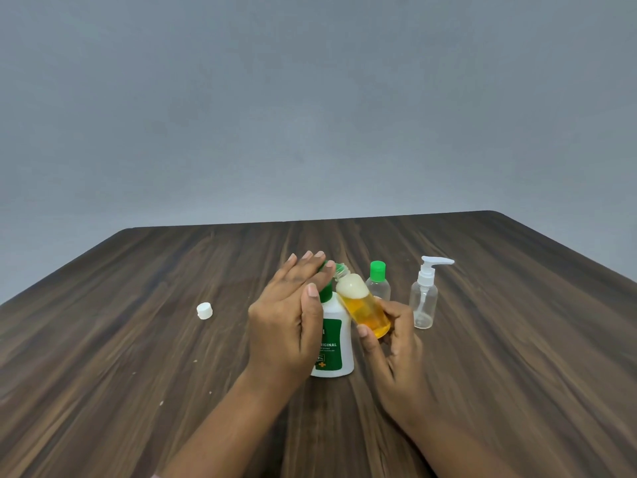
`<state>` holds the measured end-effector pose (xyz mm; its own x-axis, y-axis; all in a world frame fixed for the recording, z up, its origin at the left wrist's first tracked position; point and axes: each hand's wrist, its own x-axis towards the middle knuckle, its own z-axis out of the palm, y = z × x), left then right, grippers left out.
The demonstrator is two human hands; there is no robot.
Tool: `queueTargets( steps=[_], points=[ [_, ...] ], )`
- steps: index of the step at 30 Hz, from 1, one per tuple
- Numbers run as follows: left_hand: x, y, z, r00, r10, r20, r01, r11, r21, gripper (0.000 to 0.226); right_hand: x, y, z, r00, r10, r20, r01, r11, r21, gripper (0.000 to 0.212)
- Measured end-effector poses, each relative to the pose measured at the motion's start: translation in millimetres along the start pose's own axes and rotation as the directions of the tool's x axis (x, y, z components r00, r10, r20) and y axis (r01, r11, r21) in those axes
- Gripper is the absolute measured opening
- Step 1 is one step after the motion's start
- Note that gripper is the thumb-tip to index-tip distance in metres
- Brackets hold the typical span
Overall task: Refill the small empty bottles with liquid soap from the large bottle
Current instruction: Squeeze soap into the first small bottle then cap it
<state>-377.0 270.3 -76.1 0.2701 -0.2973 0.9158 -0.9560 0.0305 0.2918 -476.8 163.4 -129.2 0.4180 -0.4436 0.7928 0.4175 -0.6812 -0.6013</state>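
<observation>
right hand (393,343) pinches small bottle (365,305) at base, tilted, uncapped, touching big bottle (339,353) | left hand (286,312) flat at its cap (325,293) | likely light, slick: grip mid-body

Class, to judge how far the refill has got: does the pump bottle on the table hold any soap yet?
No, the pump bottle is clear and empty, unlike the orange-filled small bottle.

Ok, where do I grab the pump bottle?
Best grip the pump bottle round its clear body, under the pump head, coming from the right. It stands upright, that side looks free, and the green-capped bottle stands close on its left.
</observation>
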Motion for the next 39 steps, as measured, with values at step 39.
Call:
queueTargets(
  steps=[39],
  points=[
    [11,16,1,0.983,-0.166,-0.076,0.148,0.968,-0.203,0.040,-10,-2,4,0.986,0.165,-0.033,-0.159,0.977,0.141,0.031]
  ],
)
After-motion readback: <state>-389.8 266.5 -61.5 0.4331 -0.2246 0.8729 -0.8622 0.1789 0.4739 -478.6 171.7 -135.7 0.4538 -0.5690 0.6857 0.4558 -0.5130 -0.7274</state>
